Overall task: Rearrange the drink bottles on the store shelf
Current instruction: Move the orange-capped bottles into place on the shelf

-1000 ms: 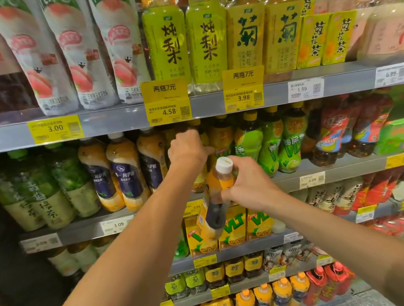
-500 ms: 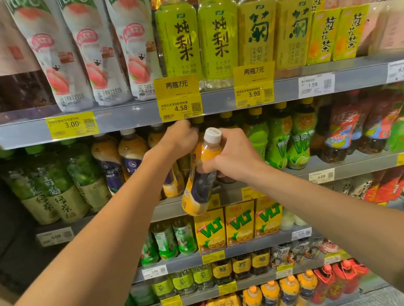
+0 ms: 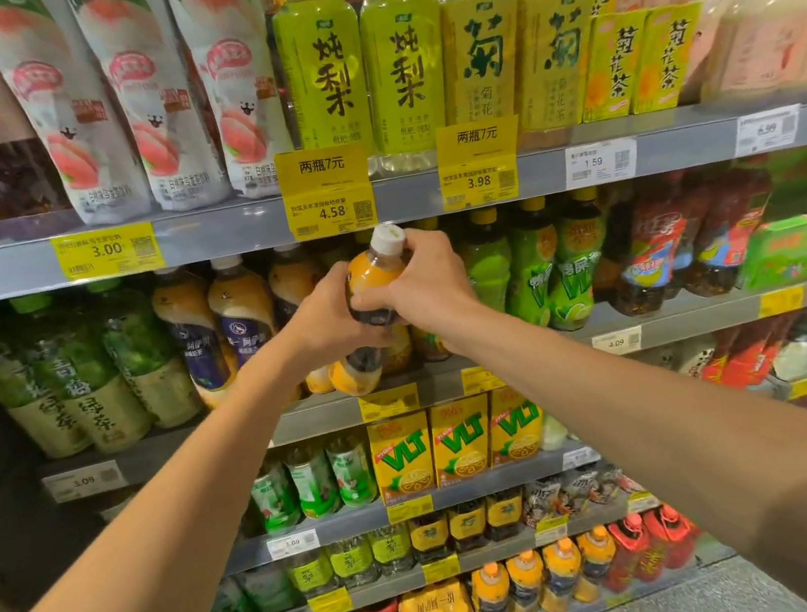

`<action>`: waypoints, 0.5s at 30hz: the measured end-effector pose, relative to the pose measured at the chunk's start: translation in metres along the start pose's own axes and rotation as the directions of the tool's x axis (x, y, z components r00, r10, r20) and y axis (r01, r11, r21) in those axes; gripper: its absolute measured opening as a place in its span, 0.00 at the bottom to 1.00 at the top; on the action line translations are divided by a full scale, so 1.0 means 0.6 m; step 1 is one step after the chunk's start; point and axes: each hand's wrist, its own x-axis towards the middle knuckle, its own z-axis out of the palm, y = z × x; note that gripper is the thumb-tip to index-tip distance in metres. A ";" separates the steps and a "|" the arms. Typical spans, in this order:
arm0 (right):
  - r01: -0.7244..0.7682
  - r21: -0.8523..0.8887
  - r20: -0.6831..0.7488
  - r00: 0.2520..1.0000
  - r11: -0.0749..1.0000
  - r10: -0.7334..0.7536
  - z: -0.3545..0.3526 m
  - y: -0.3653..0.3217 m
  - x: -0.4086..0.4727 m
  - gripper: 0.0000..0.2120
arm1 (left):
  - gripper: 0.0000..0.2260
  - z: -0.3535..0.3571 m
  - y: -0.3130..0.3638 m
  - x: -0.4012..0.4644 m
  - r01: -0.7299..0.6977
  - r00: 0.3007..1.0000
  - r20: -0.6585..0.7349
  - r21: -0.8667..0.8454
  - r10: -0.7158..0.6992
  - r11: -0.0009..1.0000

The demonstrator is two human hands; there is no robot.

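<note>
An orange-tan drink bottle (image 3: 376,270) with a white cap and a dark label is held upright in front of the second shelf (image 3: 693,314). My right hand (image 3: 427,284) grips its neck and shoulder from the right. My left hand (image 3: 327,316) wraps its body from the left. The bottle's base hangs just over the shelf's front edge, beside a row of matching white-capped bottles (image 3: 240,318). Both hands hide most of the label.
Green tea bottles (image 3: 69,373) fill the shelf's left part, lime-green bottles (image 3: 531,267) and red-labelled bottles (image 3: 653,255) its right. Tall yellow-green bottles (image 3: 324,73) and yellow price tags (image 3: 326,192) sit just above the hands. Yellow drink cartons (image 3: 460,445) stand on the shelf below.
The bottle has risen from tilted below the shelf edge to upright at the second shelf. My left hand came off the shelved bottles and closed on it too.
</note>
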 end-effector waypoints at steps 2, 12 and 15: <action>0.025 0.006 0.067 0.997 1.000 -0.025 0.000 -0.001 -0.007 0.33 | 0.32 0.006 -0.009 0.003 -0.039 0.990 -0.130 0.054 0.046 0.998; -0.295 -0.034 -0.429 0.867 0.955 0.252 -0.199 0.187 0.033 0.24 | 0.28 0.026 -0.011 0.008 -0.045 0.968 -0.246 0.009 0.045 0.999; -0.428 -0.167 -0.365 0.864 0.888 0.347 -0.223 0.220 0.068 0.36 | 0.28 0.030 -0.010 0.009 -0.023 0.967 -0.254 -0.010 0.019 1.000</action>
